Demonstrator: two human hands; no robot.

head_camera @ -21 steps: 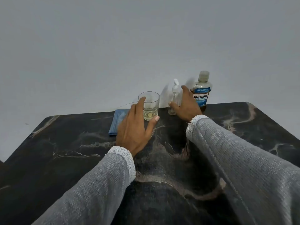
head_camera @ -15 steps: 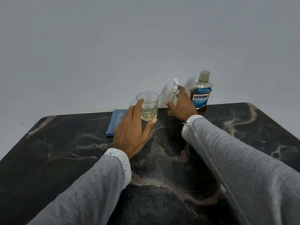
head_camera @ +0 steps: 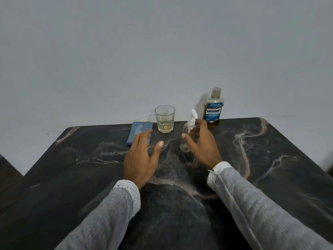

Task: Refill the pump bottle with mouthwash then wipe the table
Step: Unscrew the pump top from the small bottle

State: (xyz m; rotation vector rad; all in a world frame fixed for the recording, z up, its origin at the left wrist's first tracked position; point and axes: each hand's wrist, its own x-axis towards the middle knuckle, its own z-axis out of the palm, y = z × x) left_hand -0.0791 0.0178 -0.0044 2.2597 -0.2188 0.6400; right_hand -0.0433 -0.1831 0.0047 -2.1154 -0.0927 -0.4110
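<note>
Pump bottle (head_camera: 187,134) refilling looks barely begun, judging by how little liquid sits at its base. Nearest the camera, two grey sleeves run up from the lower corners of the frame over the dark marbled surface (head_camera: 270,159). At centre frame the left hand (head_camera: 140,159) hovers with fingers spread and nothing in it, its fingertips over the near edge of a folded blue cloth (head_camera: 138,131). To its right, the right hand (head_camera: 203,147) is open too, curled loosely around the right side of the pump bottle; whether the fingers actually touch the clear plastic I cannot tell.

That bottle stands upright just above and left of the right palm, long axis vertical, white pump head pointing to the upper left. So the right hand is plainly the nearer one, and it need only close inward to take hold.

Farther back, a glass tumbler (head_camera: 164,119) with a shallow pale liquid stands just right of the cloth. Farthest, at the surface's back edge to the upper right, the capped mouthwash bottle (head_camera: 213,109) stands upright, well apart from both hands.
</note>
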